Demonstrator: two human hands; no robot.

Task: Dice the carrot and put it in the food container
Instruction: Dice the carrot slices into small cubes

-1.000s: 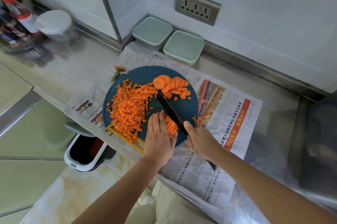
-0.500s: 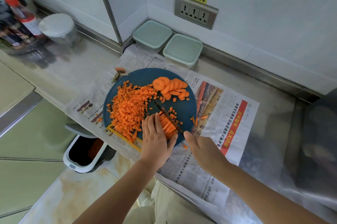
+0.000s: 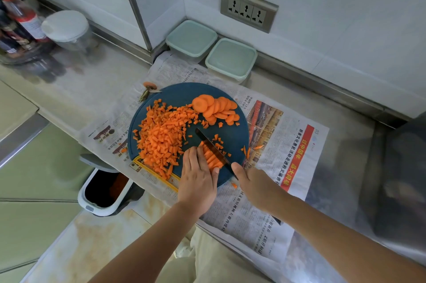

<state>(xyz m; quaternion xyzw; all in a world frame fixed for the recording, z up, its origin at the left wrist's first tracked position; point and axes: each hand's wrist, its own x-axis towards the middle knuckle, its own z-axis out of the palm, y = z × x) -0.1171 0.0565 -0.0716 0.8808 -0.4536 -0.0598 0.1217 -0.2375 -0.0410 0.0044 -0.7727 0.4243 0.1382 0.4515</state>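
Fingers [image 3: 196, 156] of my left hand [image 3: 198, 179] lie straight and together, pressing the carrot strips [image 3: 213, 159] at centre frame on the blue board [image 3: 179, 96], my right hand [image 3: 253, 181] clamped on the knife [image 3: 207, 141]; I'd make crosscuts short and even, blade clear of that hand.

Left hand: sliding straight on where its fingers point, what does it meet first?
Probably the knife, near its blade tip, just beyond the left hand; the diced carrot pile lies slightly left.
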